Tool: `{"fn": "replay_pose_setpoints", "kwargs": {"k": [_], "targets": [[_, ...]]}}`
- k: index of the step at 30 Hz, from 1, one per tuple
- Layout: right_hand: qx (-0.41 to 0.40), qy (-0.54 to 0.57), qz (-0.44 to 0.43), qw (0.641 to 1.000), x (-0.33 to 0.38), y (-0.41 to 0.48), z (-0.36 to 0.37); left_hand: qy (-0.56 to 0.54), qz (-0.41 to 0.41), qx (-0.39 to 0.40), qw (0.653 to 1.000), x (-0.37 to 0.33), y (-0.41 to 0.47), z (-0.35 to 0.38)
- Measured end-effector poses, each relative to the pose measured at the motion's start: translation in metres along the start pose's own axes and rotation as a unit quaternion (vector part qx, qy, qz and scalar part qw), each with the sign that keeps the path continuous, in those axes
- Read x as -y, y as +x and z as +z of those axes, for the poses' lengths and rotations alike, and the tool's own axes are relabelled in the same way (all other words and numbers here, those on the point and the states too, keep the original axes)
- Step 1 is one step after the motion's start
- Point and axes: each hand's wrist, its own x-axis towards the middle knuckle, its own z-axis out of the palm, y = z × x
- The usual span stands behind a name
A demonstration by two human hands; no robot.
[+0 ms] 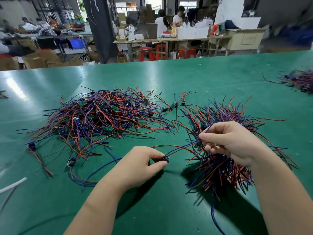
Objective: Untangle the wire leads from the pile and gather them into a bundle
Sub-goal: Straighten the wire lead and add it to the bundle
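A big tangled pile of red, blue and black wire leads (105, 116) with small green boards lies on the green table (186, 78), left of centre. My right hand (232, 141) grips a thick bundle of gathered leads (223, 168) whose ends fan out above and below the fist. My left hand (142, 165) pinches the small black component (166, 159) at the end of one lead. That lead's red and blue wires (179, 148) stretch from the component to the bundle in my right hand.
Loose leads (76, 167) trail on the table left of my left hand. A second wire heap (299, 80) sits at the far right edge. A white cable (11, 185) crosses the left edge. Beyond the table are workbenches, red stools, boxes and seated people.
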Motion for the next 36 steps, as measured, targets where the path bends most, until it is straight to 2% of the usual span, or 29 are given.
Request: {"fn": "replay_pose_setpoints", "kwargs": {"k": [2, 5, 8, 12, 17, 20, 22, 24, 27, 31, 33, 36], "targets": [[0.012, 0.074, 0.008, 0.997, 0.005, -0.003, 0.000, -0.023, 0.005, 0.004, 1.000, -0.001, 0.000, 0.000], [-0.020, 0.172, -0.015, 0.985, 0.010, -0.003, -0.001, -0.053, 0.011, 0.016, 0.998, -0.006, 0.001, 0.002], [-0.034, 0.226, -0.040, 0.973, 0.009, -0.001, -0.003, -0.073, 0.012, 0.029, 0.997, -0.008, 0.001, 0.004], [-0.021, 0.329, -0.068, 0.942, 0.009, 0.003, 0.000, -0.186, -0.002, 0.021, 0.982, -0.013, 0.001, 0.008], [-0.003, 0.296, -0.016, 0.955, -0.004, 0.004, 0.025, -0.345, -0.002, -0.042, 0.937, -0.026, 0.002, 0.016], [0.092, 0.201, -0.012, 0.975, -0.011, -0.002, 0.042, -0.395, -0.002, -0.042, 0.918, -0.031, 0.002, 0.019], [0.132, 0.112, -0.038, 0.984, -0.013, -0.006, 0.048, -0.383, -0.003, -0.023, 0.923, -0.033, 0.002, 0.021], [0.122, 0.052, -0.059, 0.989, -0.013, -0.006, 0.048, -0.367, -0.004, -0.009, 0.930, -0.033, 0.002, 0.022], [0.035, 0.118, -0.064, 0.990, -0.009, 0.000, 0.036, -0.349, -0.005, 0.002, 0.937, -0.033, 0.002, 0.024], [-0.094, 0.211, -0.056, 0.971, -0.001, 0.006, 0.013, -0.182, 0.030, 0.013, 0.983, -0.032, 0.002, 0.029], [-0.117, 0.208, -0.056, 0.969, -0.001, 0.007, 0.008, -0.141, 0.035, 0.011, 0.989, -0.030, 0.002, 0.028], [-0.123, 0.232, -0.048, 0.964, 0.000, 0.007, 0.008, -0.140, 0.035, -0.002, 0.989, -0.024, 0.001, 0.023]]}}
